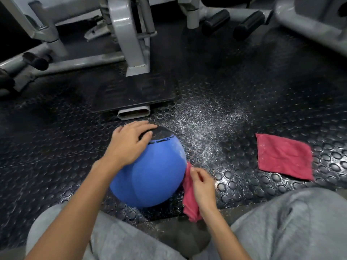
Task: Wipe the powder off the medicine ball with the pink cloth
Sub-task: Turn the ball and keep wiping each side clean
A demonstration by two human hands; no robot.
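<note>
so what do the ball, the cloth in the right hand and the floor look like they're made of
Medicine ball: probably rubber or vinyl, matte blue, smooth seamed skin, grainy black panel on top.
Pink cloth: soft woven or terry fabric; it hangs limp.
Floor: likely black rubber matting, glossy raised round studs.

Left hand (129, 141) atop ball (150, 175), cloth (189, 196) alongside

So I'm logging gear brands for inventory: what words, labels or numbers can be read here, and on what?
Nothing here is legible.
Medicine ball: dark marks along the edge of its black panel, too blurred to read.
Black footplate: faint surface pattern, no readable text.
</note>
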